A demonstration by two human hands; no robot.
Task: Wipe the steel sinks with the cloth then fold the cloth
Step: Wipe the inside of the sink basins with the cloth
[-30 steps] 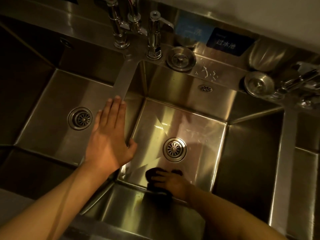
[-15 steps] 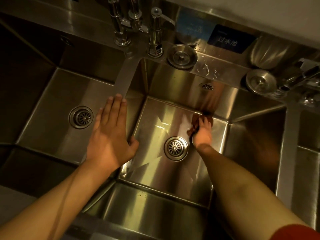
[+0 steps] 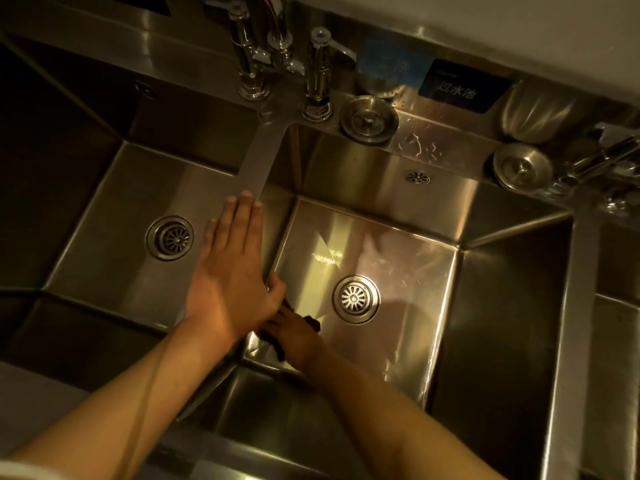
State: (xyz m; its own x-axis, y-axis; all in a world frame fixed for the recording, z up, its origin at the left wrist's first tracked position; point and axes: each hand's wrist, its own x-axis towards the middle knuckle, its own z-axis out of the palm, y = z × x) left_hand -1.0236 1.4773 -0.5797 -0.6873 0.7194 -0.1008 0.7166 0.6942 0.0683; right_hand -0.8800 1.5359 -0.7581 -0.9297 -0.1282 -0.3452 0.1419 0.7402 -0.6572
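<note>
Your left hand [image 3: 230, 275] is lying flat, fingers straight and together, pressing on the divider [image 3: 258, 157] between the two sinks and holding nothing. Your right hand [image 3: 294, 332] is pressing the dark cloth [image 3: 313, 323] against the floor of the middle sink [image 3: 398, 244]; how far its fingers are curling around the cloth is hard to tell in the shadow. The cloth is sitting at about 8 o'clock from that sink's drain [image 3: 356, 298], near the front left corner. The left sink [image 3: 114, 209] is lying at 9 o'clock from your left hand. The taps [image 3: 277, 60] are standing at 12 o'clock.
</note>
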